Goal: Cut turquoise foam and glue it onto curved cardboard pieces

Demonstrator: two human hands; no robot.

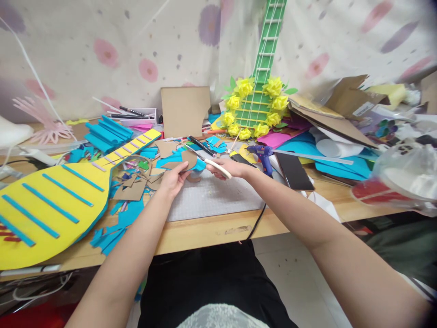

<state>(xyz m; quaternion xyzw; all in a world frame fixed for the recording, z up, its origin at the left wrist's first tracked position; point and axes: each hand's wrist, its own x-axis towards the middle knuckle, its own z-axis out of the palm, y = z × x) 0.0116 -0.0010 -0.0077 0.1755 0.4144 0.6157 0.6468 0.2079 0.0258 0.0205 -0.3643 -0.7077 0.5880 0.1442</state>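
Observation:
My left hand (175, 180) is closed on a piece of brown cardboard (189, 159), which it holds up above the cutting mat (211, 200). In my right hand (221, 168) is a pair of scissors with white handles (219, 167). Their blades point left and lie at the cardboard's right edge; whether they are cutting into it I cannot tell. Blue paper scraps (170, 159) surround the cardboard, partly behind my left fingers. A black marker (202, 146) lies just behind the scissors.
At left lies a yellow cardboard guitar (58, 200) with blue strips. A green guitar (256, 105) ringed with yellow paper flowers leans at the back. Right of my hand are a blue glue gun (262, 158), a black phone (294, 171) and a clear plastic-wrapped bucket (399, 177).

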